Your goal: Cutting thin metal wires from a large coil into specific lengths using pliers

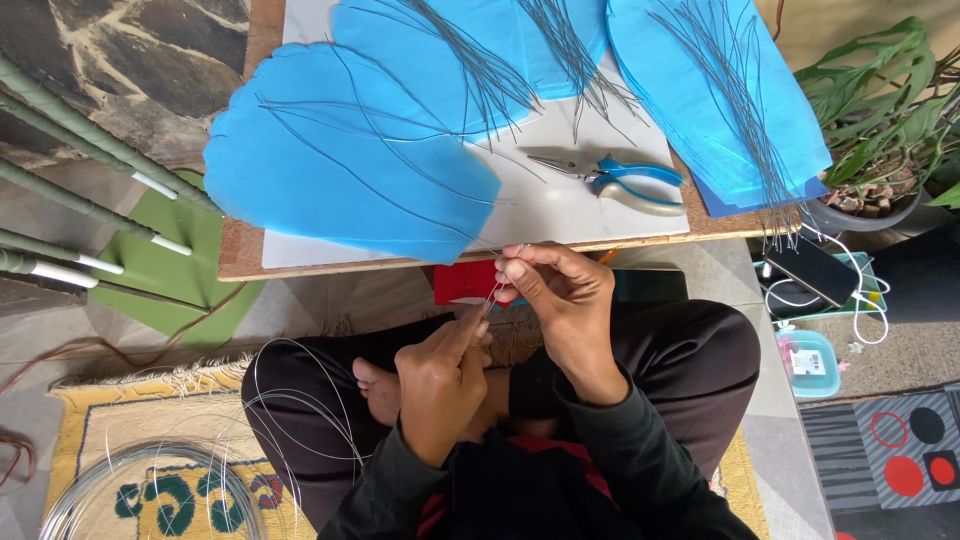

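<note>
I sit cross-legged before a low wooden board [240, 262]. My left hand [440, 380] and my right hand [560, 295] meet over my lap, both pinching a thin grey wire [497, 290] between fingertips. Whether the left hand also holds a small tool is unclear. Above the hands, large blue petal-shaped paper pieces [340, 170] lie on the white top [560, 205], each with thin wires [480, 70] fanned across it. Pliers with blue and cream handles [620, 180] rest on the white top just beyond my right hand.
A coil of silvery wire [290, 410] loops over my left knee onto a yellow rug [100, 440]. Green wrapped stems [80, 190] lie at left. A potted plant [880, 120], a phone with white cable [815, 270] and a small blue box [810, 362] sit at right.
</note>
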